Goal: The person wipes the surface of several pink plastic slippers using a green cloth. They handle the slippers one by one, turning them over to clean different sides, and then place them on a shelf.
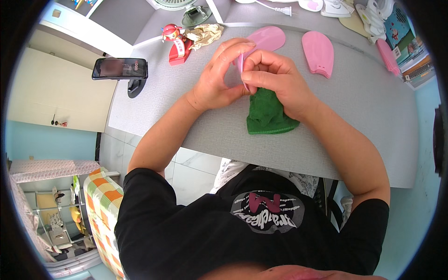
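Observation:
Between my left hand (214, 82) and my right hand (283, 78) is a thin pink plastic piece (240, 63), seen nearly edge-on. Fingers of both hands grip it, and my fingers hide part of it. A green cloth (267, 113) hangs from under my right hand down onto the desk, its upper end covered by the fingers. Just beyond my hands lies a rounded pink plastic blade (268, 37); its near end is hidden. To the right of my right hand rests a stack of similar pink blades (317, 52) with small slots at the near end.
A phone on a stand (120, 69) stands at the desk's left edge. Near it are a red figurine (175, 45) and a crumpled beige cloth (204, 35). White plastic parts (336, 8), a plug (285, 11), more pink blades (387, 57) and books (414, 61) line the back and right.

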`<state>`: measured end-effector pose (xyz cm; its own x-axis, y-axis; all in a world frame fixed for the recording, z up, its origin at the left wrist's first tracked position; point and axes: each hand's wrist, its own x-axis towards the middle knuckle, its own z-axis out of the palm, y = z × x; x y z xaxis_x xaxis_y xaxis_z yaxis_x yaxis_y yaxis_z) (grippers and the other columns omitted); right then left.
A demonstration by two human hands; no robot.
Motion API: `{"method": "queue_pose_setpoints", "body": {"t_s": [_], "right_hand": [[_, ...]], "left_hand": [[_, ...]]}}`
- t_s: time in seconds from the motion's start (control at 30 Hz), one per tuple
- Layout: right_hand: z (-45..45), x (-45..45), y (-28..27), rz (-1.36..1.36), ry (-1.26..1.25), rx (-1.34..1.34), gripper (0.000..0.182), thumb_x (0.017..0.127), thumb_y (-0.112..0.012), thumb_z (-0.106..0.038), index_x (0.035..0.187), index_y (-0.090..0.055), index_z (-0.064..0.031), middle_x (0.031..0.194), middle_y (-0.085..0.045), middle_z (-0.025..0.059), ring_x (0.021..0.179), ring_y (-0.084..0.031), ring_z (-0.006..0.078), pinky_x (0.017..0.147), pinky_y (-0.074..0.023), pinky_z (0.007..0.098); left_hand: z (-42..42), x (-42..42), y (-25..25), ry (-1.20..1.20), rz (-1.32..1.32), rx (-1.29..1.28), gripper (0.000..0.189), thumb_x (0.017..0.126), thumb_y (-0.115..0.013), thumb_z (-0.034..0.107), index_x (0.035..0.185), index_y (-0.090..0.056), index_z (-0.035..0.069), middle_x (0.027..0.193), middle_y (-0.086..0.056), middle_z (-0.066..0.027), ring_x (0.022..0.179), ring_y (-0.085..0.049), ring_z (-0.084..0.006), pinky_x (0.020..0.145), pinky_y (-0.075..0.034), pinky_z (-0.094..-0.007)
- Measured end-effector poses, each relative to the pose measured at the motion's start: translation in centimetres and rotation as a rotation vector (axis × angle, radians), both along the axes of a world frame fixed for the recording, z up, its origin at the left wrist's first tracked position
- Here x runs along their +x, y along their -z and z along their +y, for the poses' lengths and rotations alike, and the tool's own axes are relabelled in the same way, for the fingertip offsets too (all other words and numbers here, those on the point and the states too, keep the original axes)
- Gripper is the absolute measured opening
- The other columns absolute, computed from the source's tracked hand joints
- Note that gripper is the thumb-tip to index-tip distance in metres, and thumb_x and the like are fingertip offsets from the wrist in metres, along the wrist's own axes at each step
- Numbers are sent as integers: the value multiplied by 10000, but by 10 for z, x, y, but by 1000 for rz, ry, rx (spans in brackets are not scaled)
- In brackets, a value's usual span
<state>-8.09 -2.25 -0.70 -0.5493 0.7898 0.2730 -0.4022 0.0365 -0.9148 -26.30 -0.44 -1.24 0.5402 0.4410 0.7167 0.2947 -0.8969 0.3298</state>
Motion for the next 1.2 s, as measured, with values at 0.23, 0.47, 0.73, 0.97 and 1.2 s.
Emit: {"method": "queue_pose_setpoints", "body": {"t_s": [0.23, 0.47, 0.73, 0.97, 1.2], "right_hand": [[2, 2, 1, -41, -11, 41, 54, 814, -618, -52, 831, -568, -44, 707, -554, -20, 641, -517, 50, 573, -402, 203], [1, -1, 0, -33, -21, 17, 43, 834, -591, -68, 813, -569, -38, 700, -554, -4, 651, -519, 65, 592, -408, 216], [2, -1, -6, -16, -13, -119, 63, 820, -587, -89, 782, -564, -45, 693, -549, 12, 653, -506, 84, 615, -396, 234], [5, 2, 0, -102, -42, 33, 112, 786, -620, -102, 759, -519, -61, 701, -512, -11, 664, -493, 76, 617, -387, 227], [4, 1, 2, -56, -77, -57, 97, 810, -587, -129, 773, -541, -52, 701, -549, 12, 661, -504, 87, 626, -396, 234]], "left_hand": [[-2, -1, -2, -27, 12, -15, 845, 541, -832, 10, 1290, -444, 45, 1248, -498, -153, 1170, -492, -323, 961, -437, -383], [-2, -2, 2, -35, 30, 32, 836, 531, -798, -22, 1288, -450, 46, 1248, -514, -151, 1167, -494, -317, 987, -403, -401], [-1, -1, -2, -30, 50, 154, 861, 510, -832, -7, 1286, -464, 58, 1200, -544, -129, 1112, -515, -322, 945, -439, -401], [-1, -4, 2, -18, 52, 73, 801, 552, -742, -72, 1300, -467, 11, 1260, -525, -172, 1168, -502, -328, 998, -402, -411], [0, -3, 7, 14, 14, 64, 855, 500, -773, -66, 1300, -487, 33, 1249, -532, -153, 1154, -503, -328, 979, -417, -409]]}}
